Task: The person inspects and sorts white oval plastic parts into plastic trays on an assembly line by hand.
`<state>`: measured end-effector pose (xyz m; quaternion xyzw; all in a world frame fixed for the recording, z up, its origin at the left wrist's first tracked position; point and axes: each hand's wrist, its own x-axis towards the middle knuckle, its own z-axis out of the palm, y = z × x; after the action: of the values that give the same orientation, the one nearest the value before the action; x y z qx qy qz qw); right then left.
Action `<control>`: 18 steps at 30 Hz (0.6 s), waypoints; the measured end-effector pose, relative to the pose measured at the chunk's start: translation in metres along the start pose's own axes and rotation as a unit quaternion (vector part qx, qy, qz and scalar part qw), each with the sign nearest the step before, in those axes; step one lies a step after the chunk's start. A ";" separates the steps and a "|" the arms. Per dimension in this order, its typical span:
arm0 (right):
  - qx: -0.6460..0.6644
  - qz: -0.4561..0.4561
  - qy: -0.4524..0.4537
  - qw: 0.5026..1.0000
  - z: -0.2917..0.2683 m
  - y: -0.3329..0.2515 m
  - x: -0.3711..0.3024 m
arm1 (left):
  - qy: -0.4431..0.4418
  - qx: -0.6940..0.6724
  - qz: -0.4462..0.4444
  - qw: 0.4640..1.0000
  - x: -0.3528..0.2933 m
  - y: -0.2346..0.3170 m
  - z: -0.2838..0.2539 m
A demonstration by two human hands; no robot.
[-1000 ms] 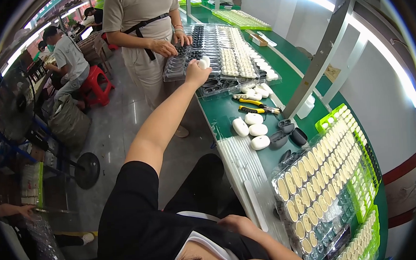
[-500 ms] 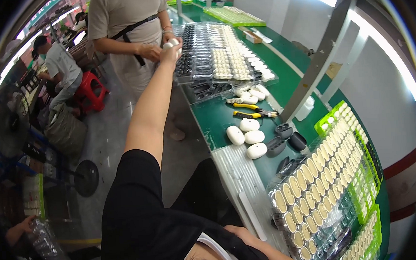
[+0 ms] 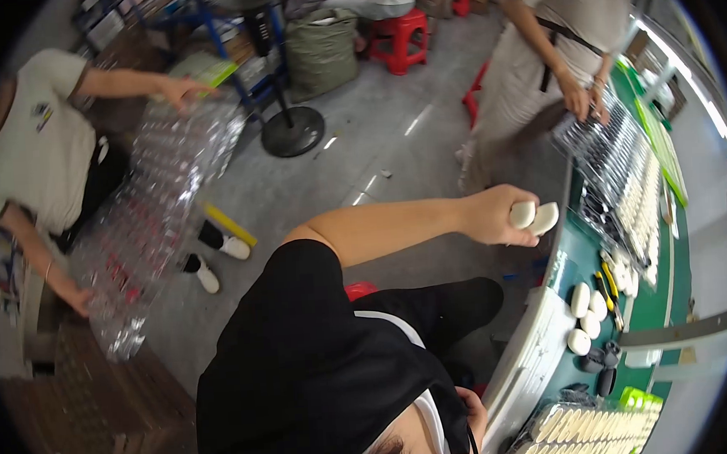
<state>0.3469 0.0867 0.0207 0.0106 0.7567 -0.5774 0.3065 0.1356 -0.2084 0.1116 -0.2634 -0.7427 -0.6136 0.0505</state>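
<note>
My left hand (image 3: pixel 500 216) is stretched out over the aisle beside the bench, its fingers closed around two white, rounded earbud cases (image 3: pixel 537 215). Only a strip of my right arm (image 3: pixel 474 414) shows at the bottom, past my black top; the hand itself is hidden. On the green bench (image 3: pixel 559 273) lie several similar white cases (image 3: pixel 580 300). Close by are yellow-and-black pliers (image 3: pixel 608 280) and a few dark cases (image 3: pixel 591 362). Nearest me, a clear tray (image 3: pixel 577 427) holds rows of cream-coloured oval pieces.
At the left, one person holds a large clear plastic tray sheet (image 3: pixel 157 190). Another handles stacked trays (image 3: pixel 599 158) at the bench's far end. Brown cartons (image 3: pixel 112 409) stand lower left. A fan base (image 3: pixel 293 132), a red stool (image 3: pixel 400 42) and a grey-green sack (image 3: pixel 321 55) are farther back.
My view has turned left. My left hand was beside the standing co-worker's hands; now it is apart from them, still holding white cases. That co-worker's hands have moved onto the trays.
</note>
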 end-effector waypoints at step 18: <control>-0.116 -0.086 -0.063 0.988 -0.031 0.041 0.033 | 0.193 0.001 -0.195 0.962 -0.217 0.013 0.018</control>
<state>0.3219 0.1163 -0.0263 -0.1264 0.7956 -0.5099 0.3017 0.3320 -0.2614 0.0324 0.0099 -0.7562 -0.6502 0.0722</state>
